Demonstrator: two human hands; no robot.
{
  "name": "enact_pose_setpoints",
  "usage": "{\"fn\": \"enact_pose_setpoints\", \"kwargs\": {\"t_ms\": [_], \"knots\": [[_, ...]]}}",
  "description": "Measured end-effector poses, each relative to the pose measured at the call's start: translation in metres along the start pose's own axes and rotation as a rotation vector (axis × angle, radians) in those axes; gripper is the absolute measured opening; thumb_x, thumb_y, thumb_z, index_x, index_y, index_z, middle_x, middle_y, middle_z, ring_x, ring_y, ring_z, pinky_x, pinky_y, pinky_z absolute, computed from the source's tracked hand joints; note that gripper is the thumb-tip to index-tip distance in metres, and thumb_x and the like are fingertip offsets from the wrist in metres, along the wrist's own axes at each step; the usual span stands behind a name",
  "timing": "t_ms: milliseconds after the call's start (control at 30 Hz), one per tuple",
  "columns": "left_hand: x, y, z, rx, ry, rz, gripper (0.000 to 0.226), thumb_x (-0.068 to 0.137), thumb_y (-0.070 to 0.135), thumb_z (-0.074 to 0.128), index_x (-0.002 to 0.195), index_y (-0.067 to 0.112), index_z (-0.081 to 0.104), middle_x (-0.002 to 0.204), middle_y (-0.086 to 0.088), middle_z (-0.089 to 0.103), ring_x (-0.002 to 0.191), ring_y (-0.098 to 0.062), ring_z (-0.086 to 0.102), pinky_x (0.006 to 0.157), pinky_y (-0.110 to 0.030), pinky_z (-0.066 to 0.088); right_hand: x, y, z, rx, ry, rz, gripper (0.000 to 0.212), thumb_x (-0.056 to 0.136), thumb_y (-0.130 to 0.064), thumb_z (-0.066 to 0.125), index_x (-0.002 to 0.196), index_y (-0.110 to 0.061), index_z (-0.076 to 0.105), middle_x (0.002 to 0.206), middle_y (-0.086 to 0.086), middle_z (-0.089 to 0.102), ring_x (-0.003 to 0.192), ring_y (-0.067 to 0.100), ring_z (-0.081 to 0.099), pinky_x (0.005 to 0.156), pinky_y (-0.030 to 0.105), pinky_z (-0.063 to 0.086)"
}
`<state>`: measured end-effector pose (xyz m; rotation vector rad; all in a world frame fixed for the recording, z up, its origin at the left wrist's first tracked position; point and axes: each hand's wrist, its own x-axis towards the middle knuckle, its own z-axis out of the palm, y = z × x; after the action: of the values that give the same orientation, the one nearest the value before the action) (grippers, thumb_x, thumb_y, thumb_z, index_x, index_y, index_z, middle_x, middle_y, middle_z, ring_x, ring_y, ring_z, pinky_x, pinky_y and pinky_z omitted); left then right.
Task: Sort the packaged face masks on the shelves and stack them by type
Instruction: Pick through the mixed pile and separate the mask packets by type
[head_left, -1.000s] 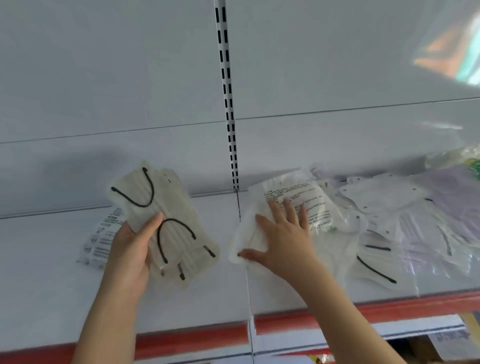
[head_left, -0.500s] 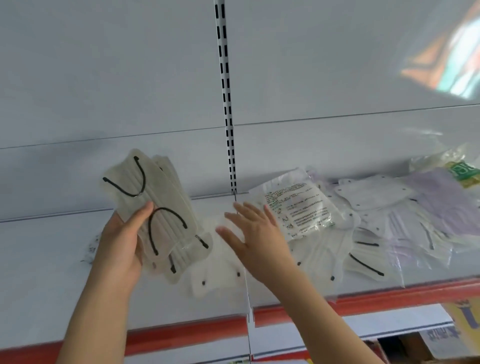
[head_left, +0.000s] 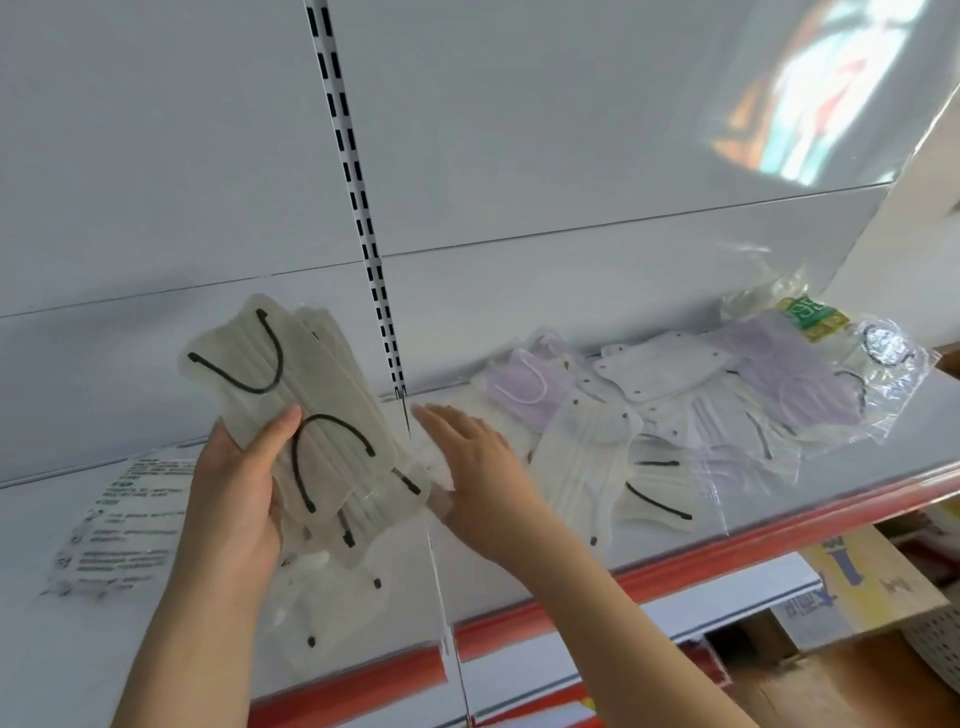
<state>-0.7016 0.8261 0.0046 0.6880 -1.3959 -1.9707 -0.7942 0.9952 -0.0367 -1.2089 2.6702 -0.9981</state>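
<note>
The left hand (head_left: 236, 499) grips a small fanned stack of cream masks with black ear loops (head_left: 306, 410), thumb laid across the top pack and fingers hidden behind, so the stack stands tilted up off the shelf (head_left: 810, 512); holding it raised this way probably keeps the matched type gathered and its face readable while more are collected. Just below that grip a white pack with black dots (head_left: 332, 603) lies flat on the shelf, and outward of the wrist sits a clear pack with green printed text (head_left: 117, 525), apparently set apart as another type. The right hand (head_left: 478, 467) is released, fingers straight and holding nothing, hovering just beside the stack's lower edge. Beyond it, on the side away from the gripped stack, the unsorted heap spreads out: lilac masks (head_left: 524, 387), white dotted ones (head_left: 660, 371) and a cream mask with black loops (head_left: 657, 491) that looks like a match for the held stack.
</note>
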Motion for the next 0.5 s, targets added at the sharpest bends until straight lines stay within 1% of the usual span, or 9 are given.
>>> {"fn": "enact_pose_setpoints", "kwargs": {"t_ms": [67,133,167,200,233,300,367,433,500], "knots": [[-0.002,-0.003,0.002,-0.020,0.014,-0.005,0.035,0.098,0.017,0.064,0.131,0.024,0.064,0.114,0.008,0.076,0.101,-0.009,0.073,0.078,-0.031,0.062,-0.012,0.026,-0.021,-0.251,0.075,0.185,0.091,0.087,-0.068,0.052,0.158,-0.025,0.015,0.163,0.003,0.020,0.150,0.026,0.017,0.123,0.045,0.015],[-0.003,-0.007,0.004,-0.043,0.036,-0.021,0.035,0.098,0.017,0.063,0.132,0.024,0.064,0.113,0.008,0.076,0.101,-0.009,0.073,0.080,-0.032,0.057,-0.030,0.058,-0.041,-0.427,-0.073,0.410,0.111,0.077,-0.080,0.052,0.159,-0.024,0.002,0.166,0.007,0.006,0.152,0.031,0.002,0.124,0.047,0.004],[-0.003,-0.009,0.005,-0.052,0.048,-0.031,0.034,0.098,0.017,0.063,0.132,0.023,0.064,0.112,0.008,0.077,0.100,-0.010,0.074,0.079,-0.033,0.056,-0.039,0.070,-0.046,-0.457,-0.138,0.481,0.113,0.075,-0.081,0.054,0.158,-0.022,0.006,0.166,0.008,0.008,0.152,0.031,0.003,0.124,0.047,0.007],[-0.003,-0.011,0.007,-0.058,0.057,-0.042,0.034,0.098,0.016,0.063,0.132,0.023,0.064,0.110,0.008,0.077,0.100,-0.010,0.074,0.078,-0.033,0.056,-0.044,0.076,-0.049,-0.421,-0.146,0.517,0.106,0.076,-0.077,0.059,0.156,-0.021,0.020,0.163,0.007,0.019,0.151,0.029,0.011,0.123,0.044,0.016],[-0.002,-0.012,0.008,-0.061,0.055,-0.048,0.033,0.098,0.015,0.063,0.131,0.023,0.064,0.110,0.007,0.077,0.100,-0.010,0.074,0.078,-0.033,0.056,-0.047,0.078,-0.046,-0.356,-0.083,0.521,0.089,0.078,-0.068,0.065,0.149,-0.021,0.038,0.156,0.004,0.035,0.146,0.026,0.026,0.117,0.038,0.028],[-0.002,-0.013,0.012,-0.061,0.045,-0.052,0.032,0.098,0.015,0.063,0.129,0.022,0.064,0.110,0.007,0.077,0.097,-0.008,0.074,0.079,-0.033,0.056,-0.041,0.067,-0.034,-0.262,0.075,0.464,0.050,0.084,-0.047,0.070,0.128,-0.024,0.060,0.133,-0.002,0.058,0.125,0.020,0.051,0.095,0.031,0.043],[-0.002,-0.012,0.014,-0.056,0.034,-0.043,0.031,0.098,0.015,0.063,0.128,0.022,0.065,0.110,0.007,0.077,0.096,-0.008,0.074,0.079,-0.033,0.059,-0.029,0.046,-0.013,-0.142,0.042,0.349,0.043,0.088,-0.041,0.066,0.128,-0.027,0.062,0.131,-0.006,0.060,0.122,0.018,0.055,0.094,0.029,0.044],[-0.001,-0.009,0.014,-0.053,0.025,-0.018,0.026,0.098,0.013,0.062,0.122,0.024,0.066,0.107,0.009,0.078,0.096,-0.007,0.074,0.077,-0.029,0.062,-0.018,0.021,0.011,0.038,-0.143,0.137,0.054,0.091,-0.054,0.057,0.139,-0.030,0.052,0.147,-0.008,0.048,0.138,0.015,0.040,0.115,0.035,0.033],[0.001,-0.007,0.012,-0.050,0.026,0.000,0.026,0.099,0.012,0.061,0.122,0.024,0.065,0.107,0.009,0.078,0.098,-0.006,0.074,0.078,-0.025,0.062,-0.013,0.004,0.021,0.018,-0.294,-0.050,0.067,0.091,-0.067,0.036,0.145,-0.027,0.046,0.163,-0.007,0.022,0.152,0.013,0.010,0.125,0.045,0.007]]}}
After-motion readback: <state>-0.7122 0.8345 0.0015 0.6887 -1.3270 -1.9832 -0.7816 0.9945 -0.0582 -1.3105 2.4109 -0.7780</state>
